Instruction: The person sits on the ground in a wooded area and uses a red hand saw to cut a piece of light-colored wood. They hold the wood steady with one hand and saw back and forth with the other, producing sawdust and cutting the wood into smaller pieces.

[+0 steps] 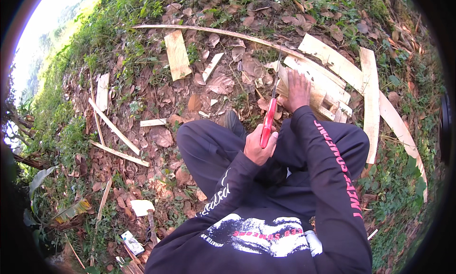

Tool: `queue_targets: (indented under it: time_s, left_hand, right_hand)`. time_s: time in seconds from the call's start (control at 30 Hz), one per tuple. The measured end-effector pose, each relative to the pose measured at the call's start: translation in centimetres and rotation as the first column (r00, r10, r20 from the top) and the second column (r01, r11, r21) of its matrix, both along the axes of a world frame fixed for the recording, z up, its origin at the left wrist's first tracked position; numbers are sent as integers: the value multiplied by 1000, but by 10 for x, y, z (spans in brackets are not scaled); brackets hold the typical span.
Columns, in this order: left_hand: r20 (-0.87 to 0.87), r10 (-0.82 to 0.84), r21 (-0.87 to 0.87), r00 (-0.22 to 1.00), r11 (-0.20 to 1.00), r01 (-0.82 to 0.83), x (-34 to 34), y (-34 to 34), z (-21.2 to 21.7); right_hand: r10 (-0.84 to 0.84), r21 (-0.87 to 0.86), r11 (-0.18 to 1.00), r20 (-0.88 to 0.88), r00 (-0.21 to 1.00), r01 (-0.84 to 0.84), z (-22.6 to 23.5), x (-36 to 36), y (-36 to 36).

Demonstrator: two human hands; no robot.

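My left hand [259, 145] is closed round the red handle of a handsaw [269, 122]. The saw's thin blade points away from me, along the left edge of a stack of pale wooden boards [320, 79]. On the left end of that stack my right hand [298, 90] lies flat with its fingers stretched out, pressing on the wood. Whether the blade's teeth touch the wood is hard to make out. The stack sits just beyond my right knee, as I sit cross-legged on the ground.
A long thin strip [213, 30] curves behind the stack. Wide planks [370, 103] lie to the right. A short board [178, 55], narrow sticks [114, 126] and a white piece [142, 207] are scattered leftward over dry leaves. A small white box [132, 242] lies at lower left.
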State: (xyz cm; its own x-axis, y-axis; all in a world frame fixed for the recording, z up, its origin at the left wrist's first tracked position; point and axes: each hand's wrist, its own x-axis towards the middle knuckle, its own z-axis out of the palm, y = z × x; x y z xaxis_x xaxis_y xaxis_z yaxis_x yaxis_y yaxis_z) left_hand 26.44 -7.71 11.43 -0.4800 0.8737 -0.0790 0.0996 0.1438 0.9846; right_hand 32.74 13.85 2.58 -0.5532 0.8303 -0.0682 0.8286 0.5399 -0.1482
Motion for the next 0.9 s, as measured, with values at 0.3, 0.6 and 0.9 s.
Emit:
queue_targets:
  time_s: [0.3, 0.6, 0.9]
  left_hand:
    - [-118, 84, 97, 989, 993, -73, -4, 3, -11]
    - [-21, 46, 28, 999, 999, -45, -6, 0, -10]
    - [-93, 49, 93, 994, 995, -41, -9, 24, -7]
  right_hand:
    - [-154, 67, 986, 11, 988, 153, -9, -25, 7]
    - [-137, 77, 987, -18, 990, 138, -11, -26, 9]
    - [-47, 43, 998, 94, 995, 43, 2, -18, 37]
